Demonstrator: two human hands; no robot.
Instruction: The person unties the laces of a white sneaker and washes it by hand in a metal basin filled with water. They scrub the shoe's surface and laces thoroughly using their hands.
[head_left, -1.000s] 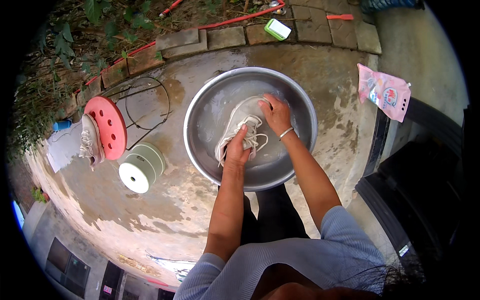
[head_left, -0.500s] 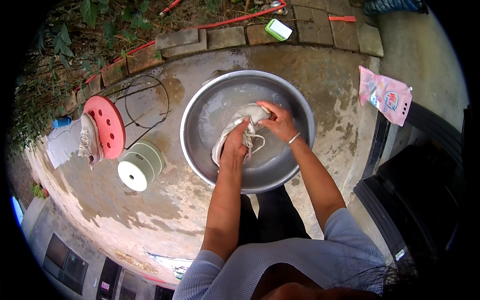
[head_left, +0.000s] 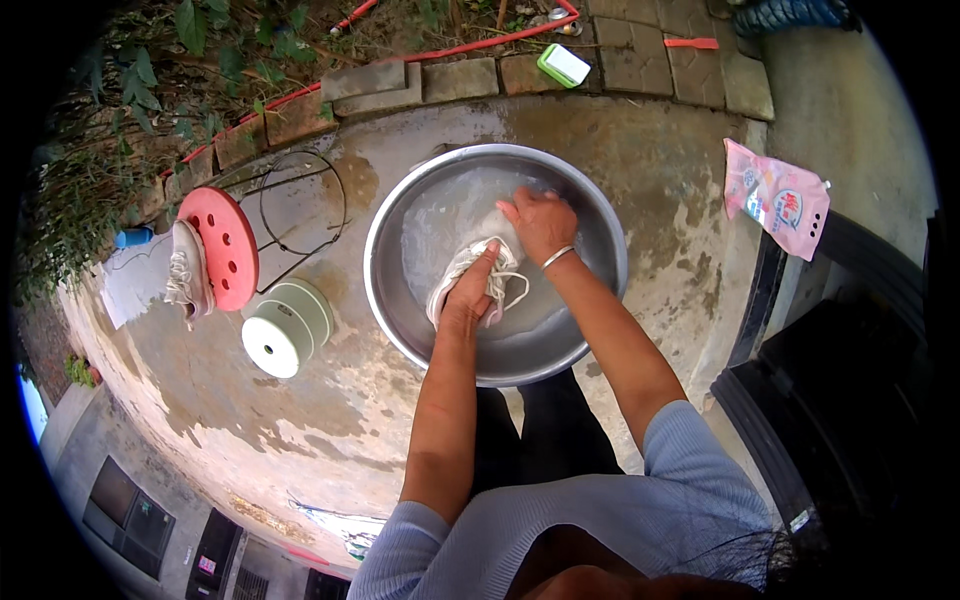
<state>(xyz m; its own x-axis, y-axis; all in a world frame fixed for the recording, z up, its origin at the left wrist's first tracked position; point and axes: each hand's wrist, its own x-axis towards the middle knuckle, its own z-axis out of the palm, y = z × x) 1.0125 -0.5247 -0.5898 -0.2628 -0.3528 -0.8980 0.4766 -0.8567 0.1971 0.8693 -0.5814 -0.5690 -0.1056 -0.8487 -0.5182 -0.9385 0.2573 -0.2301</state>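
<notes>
A wide metal basin point(head_left: 378, 290) of cloudy water stands on the ground in front of me. In it lies a pale sneaker point(head_left: 462, 262) with loose white laces, its toe pointing away. My left hand point(head_left: 468, 290) is closed around the sneaker's side, thumb over the laces near the tongue. My right hand point(head_left: 542, 228), with a bracelet on its wrist, is curled at the toe end and covers part of it. Whatever lies under those fingers is hidden.
Left of the basin stand a pale green bucket-shaped object point(head_left: 290, 325) and a tipped stool with a red seat point(head_left: 225, 250). A second sneaker point(head_left: 188, 270) leans against that seat. A pink bag point(head_left: 778, 195) lies right; a green-and-white box point(head_left: 565, 65) sits on the far bricks.
My right hand has turned over, its fingers going from outstretched along the toe to curled at it. The sneaker's laced top shows more now. My left hand keeps its hold.
</notes>
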